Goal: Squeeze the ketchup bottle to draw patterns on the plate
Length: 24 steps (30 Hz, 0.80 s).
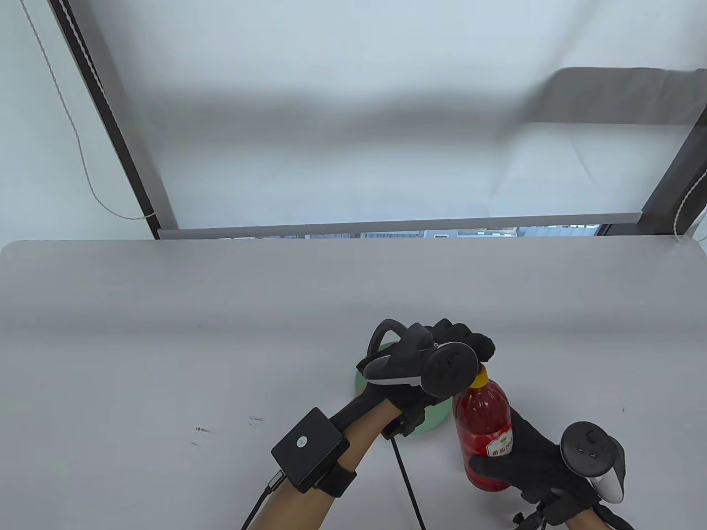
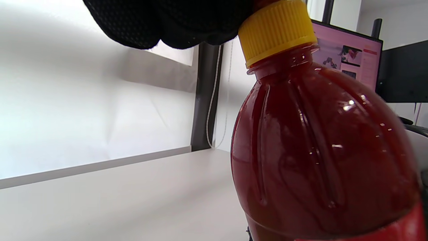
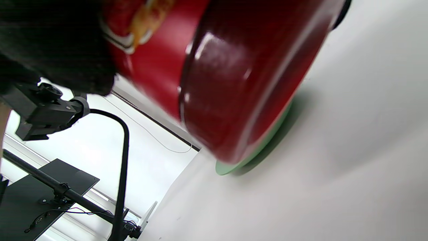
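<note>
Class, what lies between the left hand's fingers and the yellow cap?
Nothing visible: in the left wrist view the fingers meet the yellow cap with no gap.

The right hand comes in from the lower right, its gloved fingers wrapped around the lower body of the ketchup bottle, holding it upright. The left hand reaches across from a bare forearm, its fingers curled over the yellow cap, touching its top.
</note>
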Tool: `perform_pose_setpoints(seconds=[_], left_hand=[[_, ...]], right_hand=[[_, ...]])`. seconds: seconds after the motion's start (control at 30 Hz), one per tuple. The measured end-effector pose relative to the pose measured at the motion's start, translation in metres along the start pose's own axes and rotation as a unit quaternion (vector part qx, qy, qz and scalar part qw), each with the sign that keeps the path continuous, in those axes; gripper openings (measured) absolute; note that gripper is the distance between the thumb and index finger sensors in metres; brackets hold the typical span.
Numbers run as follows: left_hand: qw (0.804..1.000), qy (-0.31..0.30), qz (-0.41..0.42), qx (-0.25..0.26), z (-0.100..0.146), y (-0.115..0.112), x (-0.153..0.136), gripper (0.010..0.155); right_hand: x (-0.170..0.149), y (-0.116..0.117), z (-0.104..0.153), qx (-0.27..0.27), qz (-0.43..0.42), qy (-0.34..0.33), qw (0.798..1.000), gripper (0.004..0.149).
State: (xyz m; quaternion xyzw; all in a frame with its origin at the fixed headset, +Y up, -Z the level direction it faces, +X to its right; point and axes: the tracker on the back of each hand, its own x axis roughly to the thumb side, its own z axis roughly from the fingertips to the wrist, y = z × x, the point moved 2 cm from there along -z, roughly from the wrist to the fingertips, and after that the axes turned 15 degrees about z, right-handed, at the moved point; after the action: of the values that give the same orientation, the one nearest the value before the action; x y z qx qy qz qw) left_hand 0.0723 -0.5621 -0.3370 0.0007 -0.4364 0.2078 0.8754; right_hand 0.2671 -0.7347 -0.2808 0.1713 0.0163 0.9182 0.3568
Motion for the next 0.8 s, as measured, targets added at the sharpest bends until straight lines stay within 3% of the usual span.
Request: perform_pose_setpoints(seconds=[0.17, 0.33, 0.47, 0.67, 0.8], left_hand=[[0.999, -0.021, -0.036, 0.033, 0.002, 0.001, 0.006, 0.05], [0.996, -0.019, -0.087, 0.029, 0.003, -0.001, 0.011, 0.05], [0.993, -0.019, -0.093, 0.066, 0.008, 0.0, 0.01, 0.052], [0.998, 0.008, -0.061, 0.023, 0.01, 0.004, 0.004, 0.05], [0.999, 0.037, -0.02, 0.02, 0.013, 0.003, -0.002, 0.055]], right_hand=[[0.002, -0.002, 0.001, -0.002, -0.004, -0.007, 1.0, 0.101], [0.001, -0.001, 0.001, 0.0, 0.0, -0.008, 1.0, 0.101], [0.003, -0.002, 0.002, -0.012, 0.013, -0.01, 1.0, 0.101], [0.001, -0.004, 0.002, -0.008, 0.018, -0.009, 1.0, 0.101], [-0.001, -0.002, 0.001, -0.006, 0.024, -0.003, 1.0, 0.102]])
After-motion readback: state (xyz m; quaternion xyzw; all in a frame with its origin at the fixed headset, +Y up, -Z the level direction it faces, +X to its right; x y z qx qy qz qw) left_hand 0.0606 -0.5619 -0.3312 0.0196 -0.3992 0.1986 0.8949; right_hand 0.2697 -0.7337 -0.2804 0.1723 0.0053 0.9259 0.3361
